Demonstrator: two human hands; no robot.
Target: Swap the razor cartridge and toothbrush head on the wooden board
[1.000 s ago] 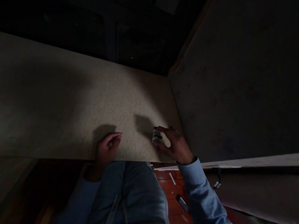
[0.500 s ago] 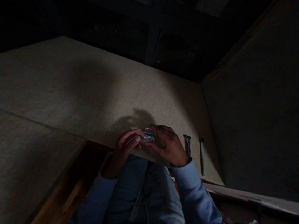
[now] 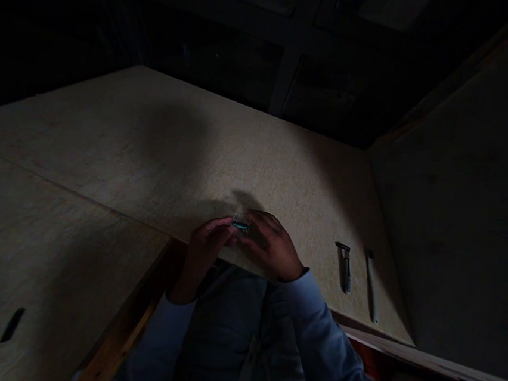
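A small clear plastic razor-cartridge case with a teal-and-dark strip inside is held just above the front edge of the table. My left hand pinches its left end between thumb and fingers. From the other side, my right hand curves around the right end, fingertips and thumb at its edges. Shade hides the exact finger contacts. To the right of my hands, a razor lies on the table with its head toward the far side. Beside it rests a toothbrush, its dark bristled end pointing away from me.
The pale table extends to the left, with a seam across it. A dark elongated thing is at lower left. A dark panel rises along the right side. Below the front edge, a wooden drawer shows at left.
My view has shifted, so the table things appear farther right. Both hands have moved left relative to the razor, uncovering its handle. My left fingers have closed in on the case's left end.
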